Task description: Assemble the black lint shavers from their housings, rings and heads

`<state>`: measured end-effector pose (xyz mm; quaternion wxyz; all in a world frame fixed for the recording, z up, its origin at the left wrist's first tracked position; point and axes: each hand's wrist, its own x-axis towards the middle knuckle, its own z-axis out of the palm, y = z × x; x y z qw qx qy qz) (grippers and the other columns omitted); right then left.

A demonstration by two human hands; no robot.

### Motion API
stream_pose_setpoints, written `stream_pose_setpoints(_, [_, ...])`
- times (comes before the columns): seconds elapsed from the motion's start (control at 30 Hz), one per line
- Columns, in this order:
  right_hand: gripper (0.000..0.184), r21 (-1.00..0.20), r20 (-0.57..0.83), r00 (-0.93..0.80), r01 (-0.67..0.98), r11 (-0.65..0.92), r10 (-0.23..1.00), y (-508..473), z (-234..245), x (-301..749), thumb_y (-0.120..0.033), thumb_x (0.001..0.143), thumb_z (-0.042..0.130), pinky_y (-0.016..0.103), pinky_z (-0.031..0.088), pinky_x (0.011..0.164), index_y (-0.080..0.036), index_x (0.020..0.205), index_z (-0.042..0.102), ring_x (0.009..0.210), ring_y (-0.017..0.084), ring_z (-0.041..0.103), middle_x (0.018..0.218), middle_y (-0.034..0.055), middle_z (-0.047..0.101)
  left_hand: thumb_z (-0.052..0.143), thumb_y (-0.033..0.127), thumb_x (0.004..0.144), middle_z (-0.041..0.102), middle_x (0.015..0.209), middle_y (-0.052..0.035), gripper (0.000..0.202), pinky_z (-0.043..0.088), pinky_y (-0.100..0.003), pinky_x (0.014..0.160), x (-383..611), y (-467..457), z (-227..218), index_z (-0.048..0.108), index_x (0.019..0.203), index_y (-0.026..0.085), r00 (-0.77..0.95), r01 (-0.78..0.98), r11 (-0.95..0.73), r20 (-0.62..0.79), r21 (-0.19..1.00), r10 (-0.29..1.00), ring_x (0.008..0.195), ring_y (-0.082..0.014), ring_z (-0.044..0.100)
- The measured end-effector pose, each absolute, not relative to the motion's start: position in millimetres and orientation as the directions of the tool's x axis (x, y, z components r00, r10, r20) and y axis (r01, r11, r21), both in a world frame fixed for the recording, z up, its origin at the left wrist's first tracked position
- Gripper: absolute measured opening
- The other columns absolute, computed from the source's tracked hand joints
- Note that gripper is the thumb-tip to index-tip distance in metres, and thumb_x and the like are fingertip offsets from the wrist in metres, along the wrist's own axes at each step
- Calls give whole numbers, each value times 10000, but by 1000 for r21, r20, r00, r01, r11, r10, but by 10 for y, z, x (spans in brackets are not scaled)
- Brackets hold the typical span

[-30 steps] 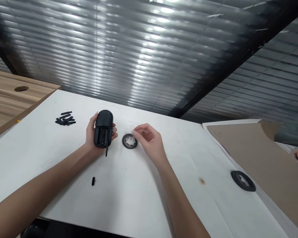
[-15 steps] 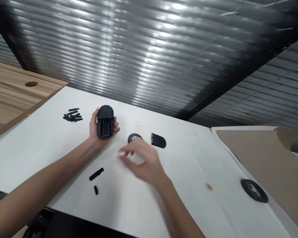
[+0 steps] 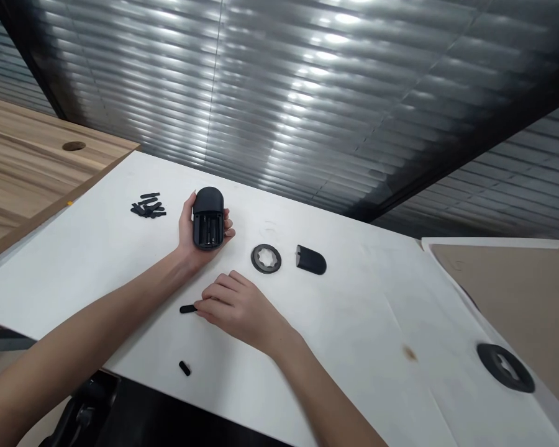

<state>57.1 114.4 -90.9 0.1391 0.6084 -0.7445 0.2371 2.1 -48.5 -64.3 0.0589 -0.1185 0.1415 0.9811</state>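
My left hand (image 3: 186,228) is wrapped round a black, rounded battery-powered device (image 3: 209,200). Its open battery compartment faces up, with springs showing inside. Near the front of the white table, my right hand (image 3: 242,313) pinches the end of a slim black strip (image 3: 187,308) between thumb and finger. Closer to the table's edge lies a short black piece (image 3: 185,368). A round-ended black cover (image 3: 311,260) rests to the right, beside a dark ring with a toothed inner edge (image 3: 266,258).
Several black strips (image 3: 149,207) lie heaped at the back left of the white table (image 3: 363,323). Far right is another black ring (image 3: 505,367), near a brown sheet (image 3: 507,298). A wooden tabletop (image 3: 37,149) adjoins on the left. Blinds (image 3: 279,93) hang behind.
My right hand has moved left and down to the strip and closed on its end. The strip has turned. My left hand still holds the device; the whole view has shifted slightly.
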Motion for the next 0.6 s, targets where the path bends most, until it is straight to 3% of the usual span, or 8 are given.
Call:
stream_pose_setpoints(0.13, [230, 44, 475, -176, -974, 223, -862, 1103, -946, 605, -14, 1022, 578, 327, 450, 663, -174, 895, 684, 752, 170, 592, 834, 23, 697, 518, 626, 1003, 646, 783, -77, 526, 451, -274, 549, 3, -508, -674, 658, 925, 125, -964, -149, -952, -253, 266, 80, 594, -154, 593])
stream_pose_setpoints(0.23, [251, 64, 494, -185, -967, 247, -849, 1082, -936, 598, -28, 1032, 542, 321, 491, 656, -171, 857, 651, 729, 173, 584, 784, 26, 656, 506, 625, 1009, 640, 784, -72, 524, 456, -265, 564, -4, -520, -700, 653, 930, 129, -968, -151, -945, -239, 289, 81, 600, -150, 598])
stream_pose_setpoints(0.3, [270, -14, 550, -225, -965, 261, -804, 1091, -882, 579, -28, 1028, 506, 307, 500, 624, -179, 840, 629, 693, 166, 577, 761, 30, 637, 500, 627, 1008, 640, 777, -68, 522, 458, -261, 566, -3, -523, -709, 656, 935, 135, -969, -151, -939, -233, 308, 80, 598, -148, 597])
stream_pose_setpoints(0.47, [145, -368, 681, -464, -886, 283, -567, 1222, -701, 491, -94, 995, 545, 262, 475, 548, -215, 962, 618, 634, 137, 559, 757, 2, 608, 563, 630, 963, 669, 767, -76, 510, 484, -261, 562, 10, -503, -702, 681, 919, 136, -965, -162, -888, -256, 431, 52, 582, -147, 603])
stream_pose_setpoints(0.6, [170, -492, 727, -569, -822, 287, -384, 1341, -702, 396, -74, 936, 595, 251, 459, 538, -236, 960, 641, 577, 116, 530, 668, -45, 549, 654, 619, 896, 694, 753, -95, 493, 526, -280, 566, 33, -469, -689, 681, 822, 133, -953, -242, -784, -293, 572, 80, 560, -159, 621])
